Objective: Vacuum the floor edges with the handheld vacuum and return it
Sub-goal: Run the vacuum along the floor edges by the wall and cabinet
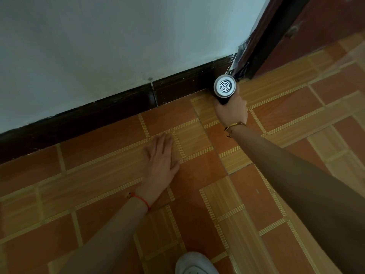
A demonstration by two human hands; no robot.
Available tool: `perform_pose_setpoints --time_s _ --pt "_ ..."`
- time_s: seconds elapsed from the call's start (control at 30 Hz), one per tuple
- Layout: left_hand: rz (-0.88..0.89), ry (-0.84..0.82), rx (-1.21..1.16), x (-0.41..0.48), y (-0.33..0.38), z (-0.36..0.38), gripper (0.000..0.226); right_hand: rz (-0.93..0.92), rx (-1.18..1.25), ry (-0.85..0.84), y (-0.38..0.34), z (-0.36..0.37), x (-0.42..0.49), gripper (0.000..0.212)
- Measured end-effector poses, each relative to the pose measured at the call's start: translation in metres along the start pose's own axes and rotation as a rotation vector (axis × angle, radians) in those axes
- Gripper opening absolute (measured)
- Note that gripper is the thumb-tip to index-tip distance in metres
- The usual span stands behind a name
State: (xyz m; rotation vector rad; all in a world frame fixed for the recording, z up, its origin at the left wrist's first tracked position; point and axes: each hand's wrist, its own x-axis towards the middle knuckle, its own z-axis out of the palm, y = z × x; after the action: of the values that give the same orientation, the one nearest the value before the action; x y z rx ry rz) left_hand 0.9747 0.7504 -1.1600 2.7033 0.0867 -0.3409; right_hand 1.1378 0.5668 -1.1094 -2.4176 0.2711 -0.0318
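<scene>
The handheld vacuum [224, 87] is a small black cylinder with a round white vented end cap facing me. It points into the floor corner where the dark skirting board [177, 86] meets the door frame. My right hand [233, 110] grips its black body from below, a gold bracelet on the wrist. The nozzle end is hidden behind the cap. My left hand [161, 155] lies flat on the floor, palm down, fingers together, a red string on the wrist. It holds nothing.
Orange and tan patterned tiles [197, 194] cover the floor. A white wall [118, 46] rises above the skirting. A dark door frame [266, 42] and reddish door [325, 26] stand at the upper right. A white shoe [194, 264] shows at the bottom edge.
</scene>
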Motion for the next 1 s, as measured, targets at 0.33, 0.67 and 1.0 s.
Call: perform_pose_setpoints --time_s 0.33,0.67,1.0 --pt "-0.048 0.01 0.0 -0.012 -0.021 -0.008 0.084 -0.133 -0.02 -0.12 0.009 -0.008 -0.016 0.069" --pt "-0.081 -0.056 0.159 -0.046 -0.046 -0.011 0.105 -0.299 -0.094 -0.505 -0.008 -0.025 -0.056 0.052" --pt "-0.049 -0.093 0.12 -0.067 -0.035 -0.004 0.099 -0.259 -0.21 -0.662 -0.002 -0.049 -0.092 0.05"
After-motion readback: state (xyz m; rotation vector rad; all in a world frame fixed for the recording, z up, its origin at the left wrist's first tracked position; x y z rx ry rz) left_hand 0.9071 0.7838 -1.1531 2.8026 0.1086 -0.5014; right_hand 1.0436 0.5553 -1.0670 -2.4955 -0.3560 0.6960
